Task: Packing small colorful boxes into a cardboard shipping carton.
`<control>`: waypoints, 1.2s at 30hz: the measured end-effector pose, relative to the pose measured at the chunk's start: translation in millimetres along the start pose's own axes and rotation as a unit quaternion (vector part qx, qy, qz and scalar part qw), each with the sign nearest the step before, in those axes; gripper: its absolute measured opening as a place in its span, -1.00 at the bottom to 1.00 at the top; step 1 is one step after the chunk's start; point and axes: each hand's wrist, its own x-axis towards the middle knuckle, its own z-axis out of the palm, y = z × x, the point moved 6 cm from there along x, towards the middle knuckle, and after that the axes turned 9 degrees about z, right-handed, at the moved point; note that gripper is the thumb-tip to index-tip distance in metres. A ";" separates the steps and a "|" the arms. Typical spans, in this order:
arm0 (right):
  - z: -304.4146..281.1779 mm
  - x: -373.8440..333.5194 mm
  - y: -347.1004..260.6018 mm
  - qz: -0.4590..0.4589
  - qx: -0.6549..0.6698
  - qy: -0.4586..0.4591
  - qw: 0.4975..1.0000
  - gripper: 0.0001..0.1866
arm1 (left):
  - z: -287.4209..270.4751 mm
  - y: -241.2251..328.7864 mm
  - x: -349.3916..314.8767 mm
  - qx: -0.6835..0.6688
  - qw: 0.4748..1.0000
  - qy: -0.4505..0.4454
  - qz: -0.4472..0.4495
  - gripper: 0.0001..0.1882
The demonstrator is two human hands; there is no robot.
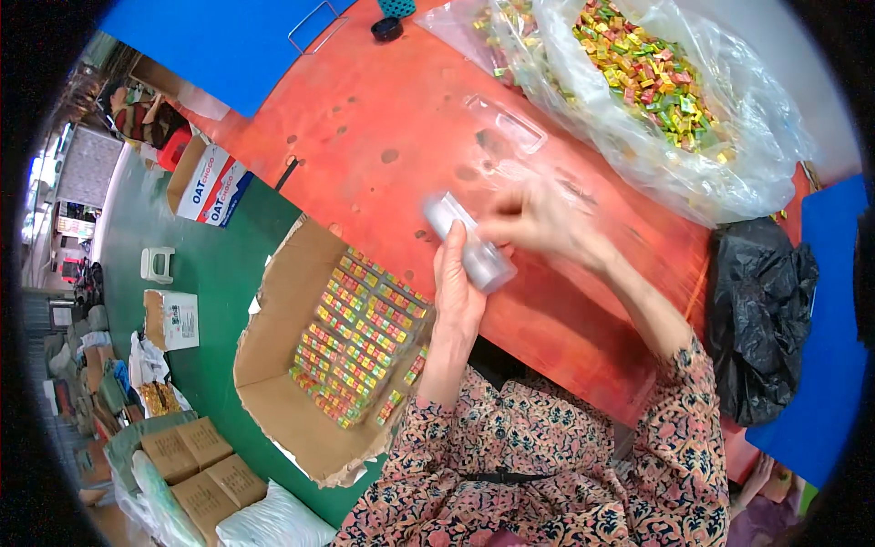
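My left hand is closed round a clear, whitish plastic piece, long and narrow, perhaps a stack of thin trays. It is tilted above the red table, my thumb lying along its side. Close by its upper right side is my right hand, smeared by motion; whether its fingers grip the plastic is not clear. On the table beyond my hands lies a clear, shallow plastic tray. To the left of my left wrist, an open cardboard box holds rows of small red, yellow and green wrapped pieces.
A large clear bag of loose wrapped sweets fills the table's far right. Below it sits a crumpled black bag. A round black lid lies on the red table. Cartons and a white stool stand on the green floor.
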 end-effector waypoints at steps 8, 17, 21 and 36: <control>20.2 -1.6 32.7 0.037 0.191 -0.152 0.969 -0.73 | 20.9 11.2 -3.0 0.046 0.997 -0.027 0.049 -0.59; 36.4 31.5 -7.4 -0.028 0.170 -0.179 0.969 -0.69 | -11.3 47.0 22.3 0.004 0.997 0.024 0.078 -0.57; 46.7 31.9 -2.9 0.001 0.215 -0.241 0.946 -0.69 | -1.4 57.4 14.6 0.038 0.995 0.018 0.089 -0.57; 25.0 42.3 -37.1 -0.217 -0.339 0.276 0.873 -0.91 | -16.9 69.6 18.9 0.078 0.978 0.102 0.164 -0.66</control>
